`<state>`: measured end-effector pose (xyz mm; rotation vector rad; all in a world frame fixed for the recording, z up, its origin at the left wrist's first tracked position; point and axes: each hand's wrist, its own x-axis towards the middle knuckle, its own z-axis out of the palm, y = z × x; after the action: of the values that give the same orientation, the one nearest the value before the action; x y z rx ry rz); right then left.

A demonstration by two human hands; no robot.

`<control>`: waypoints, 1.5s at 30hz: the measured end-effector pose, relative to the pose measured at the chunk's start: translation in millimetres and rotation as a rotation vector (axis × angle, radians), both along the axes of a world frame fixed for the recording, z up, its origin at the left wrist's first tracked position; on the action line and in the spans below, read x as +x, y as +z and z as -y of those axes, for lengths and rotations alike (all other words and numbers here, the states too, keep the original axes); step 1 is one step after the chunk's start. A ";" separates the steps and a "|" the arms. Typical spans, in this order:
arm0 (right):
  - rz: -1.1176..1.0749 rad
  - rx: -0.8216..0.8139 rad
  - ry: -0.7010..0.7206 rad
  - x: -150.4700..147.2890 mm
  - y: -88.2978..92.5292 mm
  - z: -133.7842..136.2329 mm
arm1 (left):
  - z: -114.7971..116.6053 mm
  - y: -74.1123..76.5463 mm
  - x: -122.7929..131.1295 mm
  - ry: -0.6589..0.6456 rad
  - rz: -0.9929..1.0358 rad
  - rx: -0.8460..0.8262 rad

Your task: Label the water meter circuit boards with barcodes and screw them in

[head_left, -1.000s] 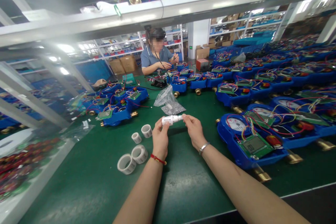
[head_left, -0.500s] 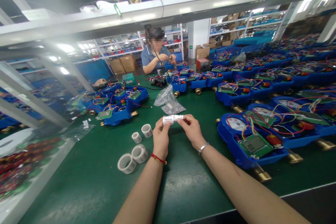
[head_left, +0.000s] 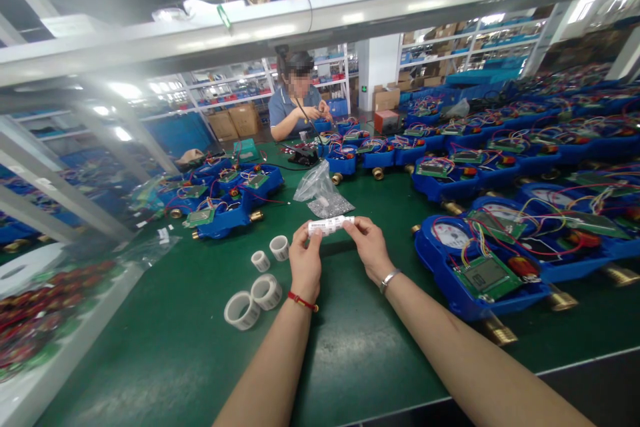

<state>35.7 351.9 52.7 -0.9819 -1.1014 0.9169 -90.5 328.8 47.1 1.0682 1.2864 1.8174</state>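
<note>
A white strip of barcode labels (head_left: pixel 331 225) is stretched between my two hands above the green table. My left hand (head_left: pixel 305 258) pinches its left end between thumb and fingers. At the right end, my right hand (head_left: pixel 369 248) grips it the same way. Several rolls of white labels stand on the table left of my left hand, among them a large roll (head_left: pixel 242 311) and a small one (head_left: pixel 260 261). Just beyond the strip lies a clear plastic bag (head_left: pixel 330 203) of small parts.
Blue water meters (head_left: pixel 475 267) with brass fittings, wires and circuit boards fill the right side in rows. More meters (head_left: pixel 225 207) sit at the left back. A co-worker (head_left: pixel 295 103) handles something across the table. An overhead white shelf (head_left: pixel 280 23) crosses above.
My hands have drawn slightly apart, with the right one moving right. More of the printed label strip shows between them. The co-worker's hands have shifted.
</note>
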 end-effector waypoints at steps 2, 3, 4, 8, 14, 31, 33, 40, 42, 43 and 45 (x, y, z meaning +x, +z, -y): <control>-0.011 0.001 0.002 0.1 -0.7 -0.6 | -0.2 -0.6 -0.1 0.002 -0.001 0.001; -0.017 0.002 0.001 0.0 -1.0 -0.9 | -0.3 -0.8 -0.1 0.003 -0.001 0.002; -0.022 0.002 0.002 0.0 -1.4 -1.1 | -0.3 -0.9 -0.1 0.004 -0.001 0.004; -0.035 0.002 0.002 0.0 -2.4 -1.8 | 0.2 -0.4 -0.1 0.007 -0.004 0.009; -0.048 0.002 0.002 0.6 -2.3 -2.1 | 1.1 1.0 0.0 0.005 -0.004 0.002; -0.035 0.009 -0.003 2.0 -2.6 -2.7 | 2.0 3.7 -0.7 0.034 0.016 -0.007; -0.034 0.009 -0.005 2.1 -1.9 -2.2 | 2.1 3.8 -0.7 0.035 0.015 -0.005; -0.041 0.008 -0.020 3.0 0.5 -0.2 | 2.5 5.0 -0.6 0.047 0.020 -0.005; -0.045 0.005 -0.024 3.4 0.7 0.0 | 2.5 5.3 -0.7 0.045 0.024 -0.002; -0.048 0.003 -0.026 3.5 0.8 0.1 | 2.4 5.5 -0.8 0.043 0.026 0.000; -0.054 -0.002 -0.030 3.6 1.0 0.1 | 2.1 5.4 -0.9 0.040 0.028 0.004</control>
<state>39.3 351.8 53.7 -0.9672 -1.0378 0.9151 -91.4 326.6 52.5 1.0220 1.2971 1.8586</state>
